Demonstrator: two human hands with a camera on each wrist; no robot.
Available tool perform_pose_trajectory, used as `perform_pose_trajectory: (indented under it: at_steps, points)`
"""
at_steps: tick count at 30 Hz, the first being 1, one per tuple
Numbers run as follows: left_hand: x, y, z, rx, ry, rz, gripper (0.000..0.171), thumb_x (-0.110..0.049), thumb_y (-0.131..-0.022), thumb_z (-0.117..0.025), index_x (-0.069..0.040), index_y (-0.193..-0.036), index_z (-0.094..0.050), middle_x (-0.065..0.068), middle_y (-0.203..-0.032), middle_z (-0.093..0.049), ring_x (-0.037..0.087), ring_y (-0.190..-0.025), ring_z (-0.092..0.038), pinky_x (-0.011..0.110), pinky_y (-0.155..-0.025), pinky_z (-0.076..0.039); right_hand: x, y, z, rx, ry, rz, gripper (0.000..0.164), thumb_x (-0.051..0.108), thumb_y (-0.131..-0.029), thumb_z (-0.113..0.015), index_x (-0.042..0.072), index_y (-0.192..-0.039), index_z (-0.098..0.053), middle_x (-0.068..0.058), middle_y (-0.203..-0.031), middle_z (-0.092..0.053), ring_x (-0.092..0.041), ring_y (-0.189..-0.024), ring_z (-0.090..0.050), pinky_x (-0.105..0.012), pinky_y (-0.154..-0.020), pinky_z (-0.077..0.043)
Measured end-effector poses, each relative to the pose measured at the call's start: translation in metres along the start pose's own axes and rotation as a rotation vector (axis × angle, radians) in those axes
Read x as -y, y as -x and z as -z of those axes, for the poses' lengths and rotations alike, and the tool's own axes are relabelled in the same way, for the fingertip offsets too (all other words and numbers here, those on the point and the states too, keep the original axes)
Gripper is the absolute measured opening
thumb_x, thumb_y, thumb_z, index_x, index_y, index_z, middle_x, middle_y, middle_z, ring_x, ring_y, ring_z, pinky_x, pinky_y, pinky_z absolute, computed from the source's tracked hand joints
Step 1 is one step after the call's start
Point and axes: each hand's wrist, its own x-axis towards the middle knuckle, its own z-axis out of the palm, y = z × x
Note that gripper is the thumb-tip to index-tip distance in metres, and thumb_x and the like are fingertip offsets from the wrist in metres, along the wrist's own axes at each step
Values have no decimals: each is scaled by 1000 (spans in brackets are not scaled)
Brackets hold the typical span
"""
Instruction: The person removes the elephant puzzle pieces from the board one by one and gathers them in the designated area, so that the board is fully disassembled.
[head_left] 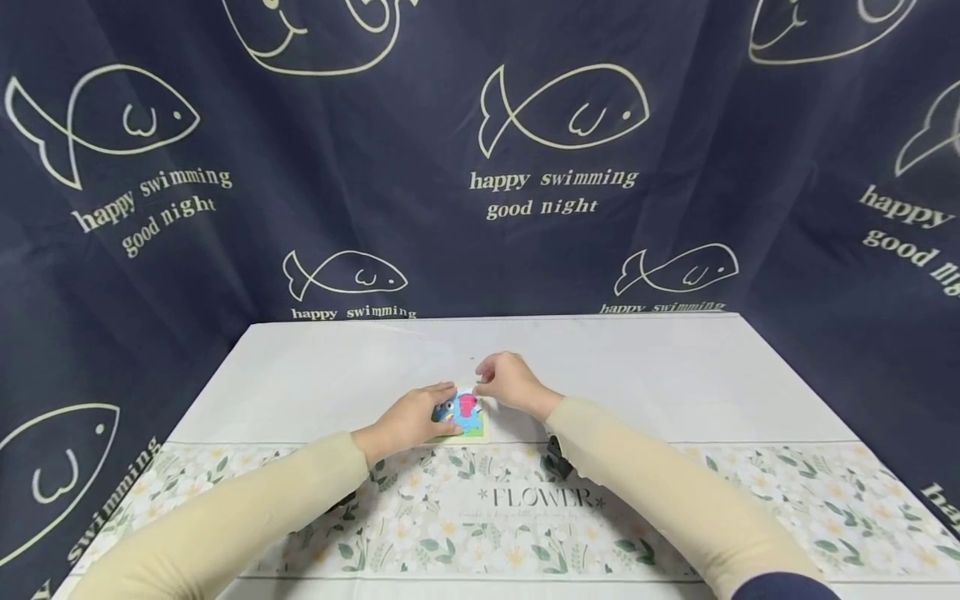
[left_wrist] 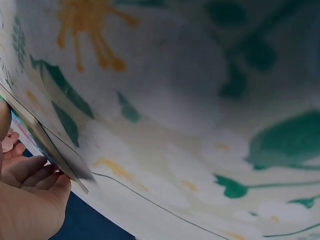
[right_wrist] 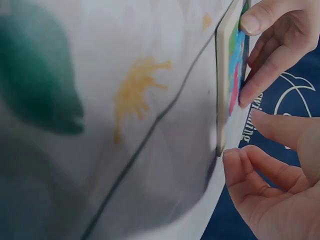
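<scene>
A small, thin wooden puzzle board (head_left: pixel 474 432) with a bright blue, green and pink picture lies on the table. My left hand (head_left: pixel 408 419) holds its left side, thumb at the near edge and fingers over the far part, covering some of the picture. In the right wrist view the left hand's thumb (right_wrist: pixel 251 22) rests on the board's face. My right hand (head_left: pixel 513 385) is at the board's far right corner with bent fingers. Its thumb and fingertips (right_wrist: pixel 232 157) stand apart beside the board's end, and no piece shows between them.
The board lies on a white table (head_left: pixel 637 375), just beyond a floral printed band (head_left: pixel 420 525) with the word FLOWER. Behind the table hangs a dark blue curtain (head_left: pixel 435 158) with fish drawings. A dark device (head_left: pixel 557 457) sits under the right wrist.
</scene>
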Motion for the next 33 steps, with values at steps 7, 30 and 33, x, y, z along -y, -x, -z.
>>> perform_pose_trajectory:
  at_steps: [7, 30, 33]
  points:
    - [-3, -3, -3, -4, 9, -24, 71, -36, -86, -73, 2, -140, -48, 13, -150, -44, 30, -140, -40, 43, -116, -35, -10, -8, -6, 42, 35, -21, 17, 6, -78, -78, -1, -92, -72, -6, -82, -68, -16, -77, -61, -29, -77, -56]
    - [-10, -3, -4, -51, 17, 19, 70, -34, -85, -75, 5, -138, -49, 17, -147, -46, 33, -138, -42, 45, -116, -35, 11, 2, -11, -14, 105, -166, 18, 8, -70, -84, 1, -75, -69, -8, -80, -67, -21, -77, -58, -37, -81, -53]
    - [-8, -5, -5, -45, 14, 34, 71, -36, -85, -74, 3, -139, -49, 16, -148, -45, 32, -138, -42, 44, -116, -35, 10, 1, -12, -25, 63, -197, 17, 7, -69, -85, 2, -72, -69, -6, -76, -65, -20, -74, -56, -36, -81, -52]
